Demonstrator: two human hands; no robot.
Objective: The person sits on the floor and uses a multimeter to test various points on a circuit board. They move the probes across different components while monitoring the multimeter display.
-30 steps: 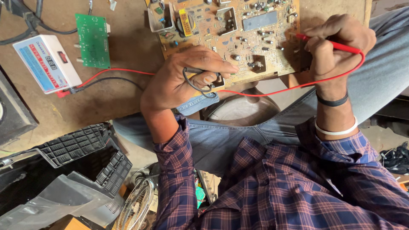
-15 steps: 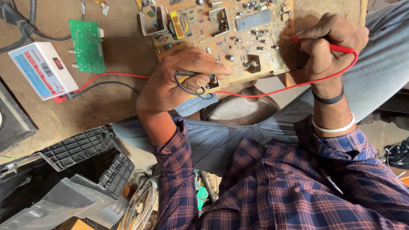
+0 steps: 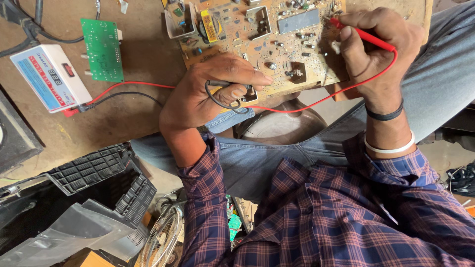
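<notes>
A tan circuit board lies at the top centre of the head view, resting over my lap. My right hand pinches a red test probe, its tip touching the board's right part near a dark chip. My left hand grips a black test probe against the board's near edge, its black lead looping under the fingers. Red wire and black wire run left to a white meter box on the brown bench.
A small green circuit board lies beside the meter. A black plastic casing and grey plastic sheet sit at lower left. Dark cables cross the top left corner. My plaid sleeves and jeans fill the lower right.
The view has shifted slightly, so the bench and board sit lower and to the left. Both hands keep their probes on the board in nearly the same spots.
</notes>
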